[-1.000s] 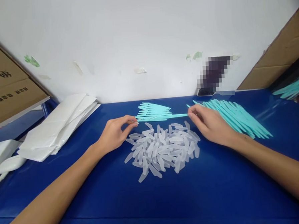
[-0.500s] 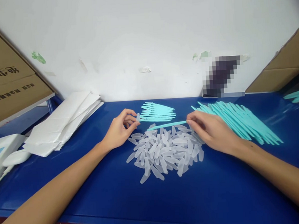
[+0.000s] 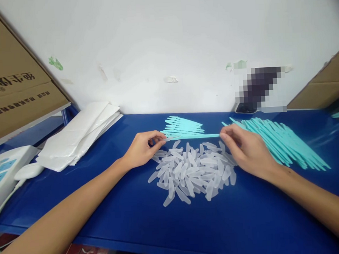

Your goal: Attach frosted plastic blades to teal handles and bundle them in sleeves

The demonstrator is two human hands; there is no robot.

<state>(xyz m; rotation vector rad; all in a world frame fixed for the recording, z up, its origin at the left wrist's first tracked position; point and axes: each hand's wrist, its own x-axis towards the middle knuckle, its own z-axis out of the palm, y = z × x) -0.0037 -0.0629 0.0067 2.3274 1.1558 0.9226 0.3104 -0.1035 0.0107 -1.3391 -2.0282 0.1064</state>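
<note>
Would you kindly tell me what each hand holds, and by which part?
The right hand holds a stick by its right end; the left hand, a clear piece by its left end.

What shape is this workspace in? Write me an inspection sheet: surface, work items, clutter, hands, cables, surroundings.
Surface: blue tabletop, glossy.
Work items: loose pile of translucent pieces; row of teal sticks behind it; larger stick pile at right.
Clutter: flat white packets at left; partly blurred-out dark object by the wall.
Hands: left hand pinches a small translucent piece; right hand pinches one end of a teal stick. Whether piece and stick touch: cannot tell.
Cables: white cord at far left, by a white oval piece.
Surroundings: white wall with residue patches; printed cardboard at left, more cardboard at right.
</note>
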